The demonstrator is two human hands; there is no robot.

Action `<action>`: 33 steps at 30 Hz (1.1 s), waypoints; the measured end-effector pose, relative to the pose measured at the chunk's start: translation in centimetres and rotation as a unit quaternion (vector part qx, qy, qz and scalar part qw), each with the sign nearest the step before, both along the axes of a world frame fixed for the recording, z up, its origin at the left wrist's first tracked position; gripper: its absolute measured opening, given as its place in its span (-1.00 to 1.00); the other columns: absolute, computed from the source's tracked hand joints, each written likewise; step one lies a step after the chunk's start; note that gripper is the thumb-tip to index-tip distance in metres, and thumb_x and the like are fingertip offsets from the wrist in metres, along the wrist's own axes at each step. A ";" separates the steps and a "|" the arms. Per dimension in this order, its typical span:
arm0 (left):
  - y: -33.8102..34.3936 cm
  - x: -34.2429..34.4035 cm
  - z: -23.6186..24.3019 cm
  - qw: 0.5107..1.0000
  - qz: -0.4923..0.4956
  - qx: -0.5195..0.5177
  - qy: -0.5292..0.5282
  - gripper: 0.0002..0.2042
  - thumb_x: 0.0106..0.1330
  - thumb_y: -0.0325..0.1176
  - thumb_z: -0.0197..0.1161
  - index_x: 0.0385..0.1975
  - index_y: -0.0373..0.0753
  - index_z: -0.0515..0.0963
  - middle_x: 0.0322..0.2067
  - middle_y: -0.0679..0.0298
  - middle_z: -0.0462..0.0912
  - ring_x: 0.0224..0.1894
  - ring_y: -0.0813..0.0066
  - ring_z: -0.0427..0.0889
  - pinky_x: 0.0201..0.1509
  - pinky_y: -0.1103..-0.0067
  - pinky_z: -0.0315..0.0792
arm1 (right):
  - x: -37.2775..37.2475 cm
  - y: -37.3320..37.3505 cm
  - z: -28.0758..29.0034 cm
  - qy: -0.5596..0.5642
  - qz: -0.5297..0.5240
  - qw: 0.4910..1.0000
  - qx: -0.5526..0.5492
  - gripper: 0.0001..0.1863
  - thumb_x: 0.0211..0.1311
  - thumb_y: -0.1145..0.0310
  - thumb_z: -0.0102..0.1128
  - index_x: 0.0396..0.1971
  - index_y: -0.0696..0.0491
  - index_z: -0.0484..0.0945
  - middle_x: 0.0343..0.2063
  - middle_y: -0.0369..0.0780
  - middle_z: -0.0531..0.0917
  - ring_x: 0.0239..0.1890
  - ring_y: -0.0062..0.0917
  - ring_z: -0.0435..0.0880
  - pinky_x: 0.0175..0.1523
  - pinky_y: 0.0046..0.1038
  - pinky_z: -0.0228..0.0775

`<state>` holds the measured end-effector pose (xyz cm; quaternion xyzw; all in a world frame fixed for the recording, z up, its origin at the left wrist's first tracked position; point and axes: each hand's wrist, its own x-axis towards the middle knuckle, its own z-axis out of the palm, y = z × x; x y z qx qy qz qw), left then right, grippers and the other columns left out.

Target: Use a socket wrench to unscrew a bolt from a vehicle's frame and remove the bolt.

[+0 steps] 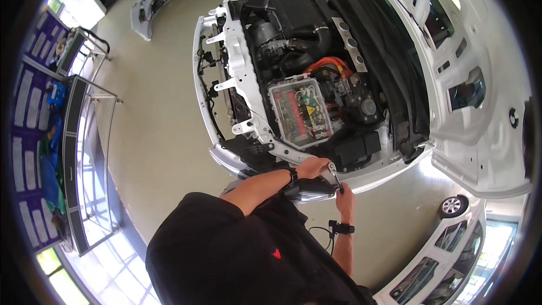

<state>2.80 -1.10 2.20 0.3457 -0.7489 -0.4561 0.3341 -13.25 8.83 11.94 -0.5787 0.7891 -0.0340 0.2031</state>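
Observation:
My right hand (345,200) is closed round the handle of a silver ratchet wrench (337,176), which stands tilted at the front corner of a white car's engine bay. At the wrench's head, my left hand (312,168) is closed with its fingertips against the metal; the part under the head is hidden. Just below both hands lies the car's headlight (313,191), partly covered by my arm and shirt. Beyond them a control unit under a clear cover (299,112) shows green boards, red parts and a yellow warning triangle.
The white front crossmember (241,73) runs along the open bay. Orange cables (330,63) and a black air box (298,10) sit farther back. A raised white hood (480,79) stands at right. A detached bumper (144,14) lies on the floor, and a workbench (73,152) stands left.

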 end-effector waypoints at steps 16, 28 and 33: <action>0.1 0.2 -1.4 0.999 -0.012 -0.023 0.025 -0.81 0.01 -0.34 0.19 -0.37 -0.18 0.43 -0.59 0.09 0.52 -0.46 0.04 0.50 -0.42 0.27 0.32 | -0.6 -1.3 -3.7 0.041 0.066 0.992 0.099 -0.69 -0.03 0.35 0.06 -0.20 0.00 0.43 -0.41 -0.07 0.58 -0.27 -0.12 0.53 -0.20 -0.21 0.34; 0.6 -0.5 -0.9 0.994 0.061 0.007 -0.085 -0.83 0.04 -0.34 0.15 -0.35 -0.17 0.43 -0.61 0.08 0.51 -0.48 0.02 0.50 -0.44 0.26 0.31 | 3.8 -0.3 -5.3 -0.252 0.013 0.967 0.020 -0.68 0.10 0.27 0.03 -0.24 0.19 0.35 -0.43 -0.02 0.54 -0.38 -0.34 0.55 -0.28 -0.41 0.33; 0.6 0.4 -0.7 1.000 0.001 -0.004 -0.014 -0.88 0.12 -0.37 0.09 -0.35 -0.19 0.42 -0.56 0.06 0.52 -0.44 0.03 0.51 -0.41 0.29 0.33 | -0.8 -1.4 -5.5 -0.066 0.012 0.997 0.025 -0.71 0.19 0.18 -0.10 -0.41 0.15 0.38 -0.67 -0.11 0.50 -0.55 -0.26 0.53 -0.41 -0.27 0.29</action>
